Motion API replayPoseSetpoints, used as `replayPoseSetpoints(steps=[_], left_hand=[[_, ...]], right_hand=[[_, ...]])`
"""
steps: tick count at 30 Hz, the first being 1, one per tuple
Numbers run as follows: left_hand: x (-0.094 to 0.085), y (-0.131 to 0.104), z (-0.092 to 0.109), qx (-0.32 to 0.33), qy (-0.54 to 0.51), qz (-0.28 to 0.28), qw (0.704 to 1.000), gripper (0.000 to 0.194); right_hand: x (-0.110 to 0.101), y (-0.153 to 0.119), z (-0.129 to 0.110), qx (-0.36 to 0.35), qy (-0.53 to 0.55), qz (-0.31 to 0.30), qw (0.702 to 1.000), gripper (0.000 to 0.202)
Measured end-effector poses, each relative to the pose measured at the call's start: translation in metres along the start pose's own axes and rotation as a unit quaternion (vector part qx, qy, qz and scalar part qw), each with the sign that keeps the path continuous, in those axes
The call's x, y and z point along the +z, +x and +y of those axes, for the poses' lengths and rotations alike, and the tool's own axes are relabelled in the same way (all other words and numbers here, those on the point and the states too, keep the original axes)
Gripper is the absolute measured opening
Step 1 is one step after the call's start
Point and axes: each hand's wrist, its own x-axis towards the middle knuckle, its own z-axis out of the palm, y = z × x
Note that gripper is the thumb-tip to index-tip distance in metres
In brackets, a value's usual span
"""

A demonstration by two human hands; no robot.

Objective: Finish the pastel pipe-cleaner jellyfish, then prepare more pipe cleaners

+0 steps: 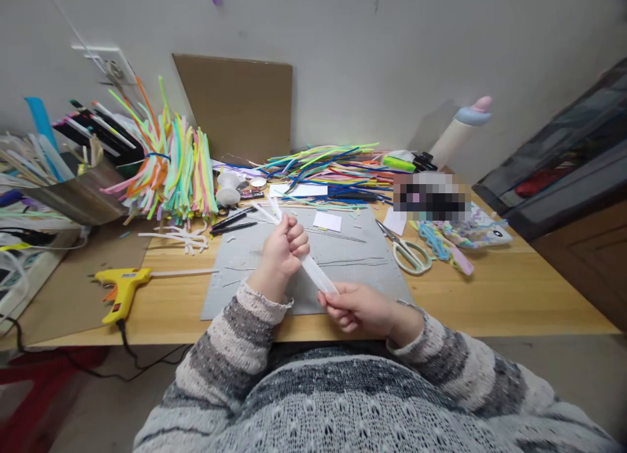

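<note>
A bundle of white pipe cleaners (316,274) runs slantwise between my two hands, above a grey mat (255,290). My left hand (284,247) is wrapped round its upper part, and several loose ends fan out beyond the fist. At the lower end, my right hand (360,307) pinches the bundle between thumb and fingers. Thin wires (343,262) lie on the mat beneath, along with a small white card (327,222). Black pens (234,228) rest at the mat's upper left edge.
Left on the wooden table lies a yellow glue gun (122,286), its cord hanging over the front edge. Scissors (412,256) sit right of the mat. Colourful pipe cleaners (323,169) are heaped at the back; a bundled bunch (179,172) stands beside a metal pot (81,195).
</note>
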Motion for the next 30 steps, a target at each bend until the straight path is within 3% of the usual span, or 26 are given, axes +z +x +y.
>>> replayPoseSetpoints(steps=[3,7,9,11,13,14,15,16,17,18,20,23,25,28,30], left_hand=[[0.008,-0.006,-0.011,-0.024,0.029,-0.005,0.999,0.038],[0.025,-0.003,-0.019,-0.015,0.105,-0.014,0.994,0.034],[0.031,0.009,0.003,0.023,0.149,0.002,0.989,0.032],[0.029,0.026,0.046,0.128,0.202,0.051,0.970,0.027],[0.017,0.045,0.101,0.243,0.305,0.151,0.908,0.018],[0.008,0.053,0.128,0.293,0.383,0.212,0.850,0.012],[-0.002,0.060,0.154,0.323,0.473,0.282,0.769,0.011],[-0.013,0.065,0.176,0.334,0.573,0.334,0.670,0.015],[-0.023,0.069,0.195,0.314,0.656,0.374,0.575,0.019],[-0.031,0.072,0.209,0.299,0.680,0.385,0.547,0.025],[-0.043,0.077,0.227,0.273,0.701,0.405,0.520,0.033],[-0.050,0.085,0.235,0.233,0.708,0.430,0.509,0.045],[-0.053,0.092,0.236,0.213,0.709,0.444,0.506,0.051],[-0.060,0.100,0.237,0.206,0.700,0.449,0.516,0.053],[-0.065,0.102,0.238,0.212,0.693,0.445,0.525,0.055]], right_hand=[[0.006,0.004,-0.007,-0.017,-0.067,-0.003,0.998,0.034],[0.011,0.016,-0.027,-0.062,0.014,0.034,0.997,0.034],[0.008,0.017,-0.038,-0.057,0.044,0.036,0.997,0.033],[-0.001,0.014,-0.047,-0.067,0.048,0.044,0.996,0.034],[-0.014,0.007,-0.055,-0.087,0.049,0.065,0.993,0.036],[-0.021,0.002,-0.059,-0.099,0.050,0.081,0.991,0.037],[-0.028,-0.003,-0.063,-0.112,0.051,0.098,0.988,0.039],[-0.035,-0.008,-0.068,-0.125,0.051,0.118,0.984,0.040],[-0.041,-0.013,-0.072,-0.138,0.048,0.136,0.980,0.041],[-0.046,-0.019,-0.076,-0.147,0.039,0.153,0.976,0.042],[-0.055,-0.028,-0.085,-0.155,-0.003,0.182,0.971,0.041],[-0.067,-0.034,-0.100,-0.150,-0.147,0.218,0.953,0.038],[-0.074,-0.030,-0.110,-0.163,-0.301,0.247,0.906,0.031],[-0.082,-0.010,-0.122,-0.187,-0.541,0.299,0.763,0.018],[-0.086,0.010,-0.126,-0.144,-0.651,0.314,0.676,0.019]])
